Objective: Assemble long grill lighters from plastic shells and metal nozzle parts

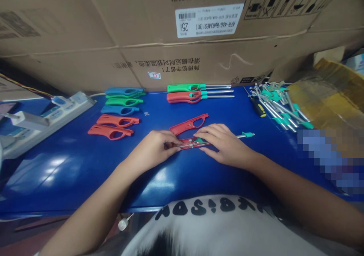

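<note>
I follow from my remote seat as the left hand (155,146) and the right hand (224,144) clasp one red lighter half (186,141) at the middle of a blue counter (153,180), inner side up. The left thumb and forefinger pinch its left end; the right thumb and fingers grip it by a green insert (200,140), a metal rod (241,136) jutting to the right. I judge the plastic light, stiff and slightly slippery, and the small parts inside fragile; the long edges look the safest hold. Just beyond lies a loose red half (186,126). To the left, beside a white power strip (51,119), blue, green and red handles (116,102) lie in a column. Farther off, at the middle, are three lighters (182,96), one green and two red; at the far right, a heap of rods (280,110) and a screwdriver (258,107). Cardboard (93,32) lines the far side.
</note>
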`<control>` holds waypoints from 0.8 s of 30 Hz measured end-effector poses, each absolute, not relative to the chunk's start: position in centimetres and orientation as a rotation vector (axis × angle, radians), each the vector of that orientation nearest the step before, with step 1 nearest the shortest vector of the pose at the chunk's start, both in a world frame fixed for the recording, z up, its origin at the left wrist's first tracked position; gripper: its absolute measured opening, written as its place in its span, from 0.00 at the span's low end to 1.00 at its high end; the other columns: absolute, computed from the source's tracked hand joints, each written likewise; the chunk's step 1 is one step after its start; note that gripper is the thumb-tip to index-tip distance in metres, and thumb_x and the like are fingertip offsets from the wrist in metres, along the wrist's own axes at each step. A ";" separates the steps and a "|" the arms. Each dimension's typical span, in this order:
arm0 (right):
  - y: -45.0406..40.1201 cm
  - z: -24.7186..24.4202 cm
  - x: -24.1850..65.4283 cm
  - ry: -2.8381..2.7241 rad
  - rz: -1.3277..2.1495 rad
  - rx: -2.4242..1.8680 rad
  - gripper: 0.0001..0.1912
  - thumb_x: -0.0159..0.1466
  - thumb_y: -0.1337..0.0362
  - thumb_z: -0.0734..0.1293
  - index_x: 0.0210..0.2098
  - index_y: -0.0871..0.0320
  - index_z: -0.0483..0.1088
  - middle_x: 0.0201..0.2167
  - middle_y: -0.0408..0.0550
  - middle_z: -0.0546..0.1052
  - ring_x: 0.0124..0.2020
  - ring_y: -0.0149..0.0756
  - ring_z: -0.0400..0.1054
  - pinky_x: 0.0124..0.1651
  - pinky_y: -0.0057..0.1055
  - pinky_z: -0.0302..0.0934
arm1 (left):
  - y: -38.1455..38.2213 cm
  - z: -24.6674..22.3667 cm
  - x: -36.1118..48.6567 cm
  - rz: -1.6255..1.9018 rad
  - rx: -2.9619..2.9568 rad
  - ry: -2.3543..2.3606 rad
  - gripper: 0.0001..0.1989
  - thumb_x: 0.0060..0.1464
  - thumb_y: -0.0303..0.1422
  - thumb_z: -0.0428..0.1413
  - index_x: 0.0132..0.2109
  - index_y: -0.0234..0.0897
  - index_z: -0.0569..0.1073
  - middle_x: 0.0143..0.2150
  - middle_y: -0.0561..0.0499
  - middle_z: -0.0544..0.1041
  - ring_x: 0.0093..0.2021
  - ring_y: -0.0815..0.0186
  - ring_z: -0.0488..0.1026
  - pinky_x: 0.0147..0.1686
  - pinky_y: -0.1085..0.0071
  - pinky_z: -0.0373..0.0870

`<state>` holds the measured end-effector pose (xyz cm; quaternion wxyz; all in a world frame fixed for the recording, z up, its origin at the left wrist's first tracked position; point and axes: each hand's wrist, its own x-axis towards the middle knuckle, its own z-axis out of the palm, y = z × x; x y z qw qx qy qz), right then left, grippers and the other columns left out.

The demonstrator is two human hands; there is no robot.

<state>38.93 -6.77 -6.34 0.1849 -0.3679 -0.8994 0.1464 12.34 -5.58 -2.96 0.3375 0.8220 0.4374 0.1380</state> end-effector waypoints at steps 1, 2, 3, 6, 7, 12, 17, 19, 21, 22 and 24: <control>-6.7 -6.5 38.9 -2.533 0.411 -1.047 0.19 0.70 0.61 0.64 0.59 0.54 0.68 0.54 0.54 0.75 0.54 0.46 0.68 0.55 0.47 0.62 | -5.6 -3.0 12.3 0.356 2.156 1.127 0.09 0.59 0.31 0.61 0.46 0.42 0.83 0.43 0.48 0.83 0.40 0.62 0.78 0.42 0.69 0.73; -6.7 -6.6 38.9 -2.530 0.416 -1.058 0.19 0.71 0.61 0.63 0.60 0.54 0.68 0.54 0.54 0.75 0.54 0.46 0.68 0.54 0.47 0.62 | -5.6 -3.0 12.3 0.351 2.171 1.112 0.10 0.60 0.31 0.60 0.46 0.42 0.83 0.43 0.48 0.83 0.40 0.62 0.79 0.42 0.69 0.73; -6.7 -6.8 38.9 -2.523 0.427 -1.069 0.19 0.71 0.62 0.63 0.60 0.54 0.67 0.54 0.54 0.75 0.54 0.46 0.68 0.53 0.46 0.62 | -5.7 -3.0 12.3 0.347 2.181 1.106 0.10 0.60 0.31 0.59 0.47 0.42 0.83 0.43 0.48 0.83 0.40 0.63 0.79 0.42 0.70 0.73; -6.7 -7.0 38.9 -2.491 0.480 -1.101 0.19 0.71 0.62 0.63 0.60 0.55 0.66 0.55 0.54 0.75 0.55 0.46 0.67 0.55 0.45 0.61 | -5.8 -3.0 12.4 0.341 2.166 1.151 0.11 0.61 0.32 0.59 0.49 0.41 0.82 0.42 0.48 0.83 0.38 0.63 0.79 0.39 0.70 0.73; -6.7 -7.0 38.8 -2.482 0.498 -1.109 0.19 0.71 0.63 0.64 0.60 0.55 0.66 0.55 0.54 0.75 0.55 0.45 0.67 0.55 0.45 0.61 | -5.8 -3.1 12.4 0.341 2.157 1.168 0.11 0.61 0.32 0.59 0.49 0.41 0.82 0.41 0.49 0.83 0.37 0.63 0.79 0.39 0.70 0.73; -6.7 -6.4 38.9 -2.453 0.556 -1.118 0.09 0.69 0.63 0.66 0.49 0.54 0.69 0.49 0.50 0.77 0.52 0.43 0.69 0.53 0.41 0.60 | -5.8 -3.2 12.5 0.370 2.206 1.101 0.08 0.61 0.30 0.59 0.45 0.40 0.83 0.42 0.48 0.82 0.40 0.63 0.78 0.43 0.69 0.73; -6.7 -6.3 39.1 -2.489 0.505 -1.077 0.04 0.69 0.63 0.66 0.43 0.55 0.69 0.49 0.49 0.77 0.52 0.42 0.70 0.52 0.40 0.58 | -5.7 -3.5 12.4 0.396 2.232 1.065 0.08 0.61 0.30 0.59 0.45 0.39 0.83 0.42 0.47 0.81 0.41 0.63 0.78 0.45 0.69 0.73; -6.8 -6.3 39.0 -2.506 0.472 -1.070 0.03 0.70 0.64 0.66 0.43 0.55 0.69 0.50 0.50 0.77 0.52 0.42 0.70 0.52 0.40 0.58 | -5.7 -3.6 12.3 0.394 2.238 1.058 0.08 0.61 0.30 0.59 0.45 0.39 0.83 0.42 0.47 0.81 0.41 0.63 0.78 0.44 0.69 0.73; -6.8 -6.3 38.9 -2.527 0.446 -1.075 0.03 0.70 0.64 0.65 0.43 0.55 0.69 0.50 0.51 0.77 0.52 0.44 0.69 0.52 0.41 0.58 | -5.7 -3.6 12.3 0.386 2.239 1.055 0.09 0.61 0.29 0.59 0.45 0.40 0.83 0.42 0.47 0.81 0.41 0.63 0.78 0.45 0.69 0.73; -6.9 -6.3 38.8 -2.534 0.437 -1.083 0.03 0.70 0.65 0.65 0.43 0.56 0.69 0.50 0.51 0.77 0.52 0.44 0.69 0.51 0.41 0.59 | -5.8 -3.5 12.3 0.383 2.237 1.055 0.09 0.61 0.29 0.59 0.45 0.39 0.83 0.42 0.47 0.81 0.41 0.63 0.78 0.45 0.69 0.73; -7.0 -6.2 38.7 -2.540 0.433 -1.102 0.02 0.70 0.66 0.65 0.42 0.56 0.68 0.50 0.52 0.77 0.51 0.45 0.69 0.50 0.41 0.59 | -5.7 -3.5 12.4 0.378 2.233 1.060 0.09 0.61 0.28 0.59 0.46 0.39 0.83 0.42 0.48 0.81 0.41 0.64 0.78 0.44 0.69 0.73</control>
